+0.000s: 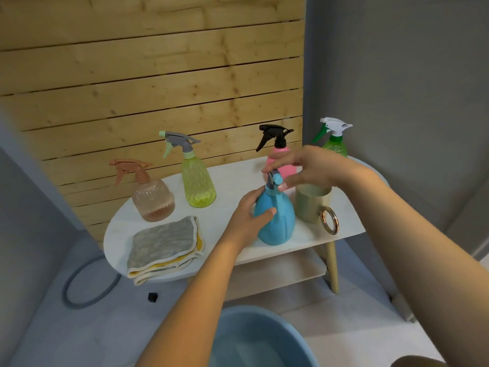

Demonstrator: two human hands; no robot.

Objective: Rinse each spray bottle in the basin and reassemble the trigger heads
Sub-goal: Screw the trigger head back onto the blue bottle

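Note:
A blue spray bottle (279, 221) stands upright near the front of the white oval table (227, 178). My left hand (251, 213) wraps around its body from the left. My right hand (309, 168) pinches its blue trigger head (274, 181) from above. Behind stand a brown-headed clear bottle (152, 198), a yellow-green bottle (197, 181) with a grey head, a pink bottle (281, 160) with a black head, and a green bottle (334, 144) with a white head. The blue basin (238, 337) with water sits on the floor at the bottom.
A folded grey and yellow cloth (164, 247) lies at the table's front left. A beige mug (312, 203) with a gold ring handle stands right of the blue bottle. A grey hose (84, 287) loops on the floor at the left. A lower shelf (277, 274) sits under the tabletop.

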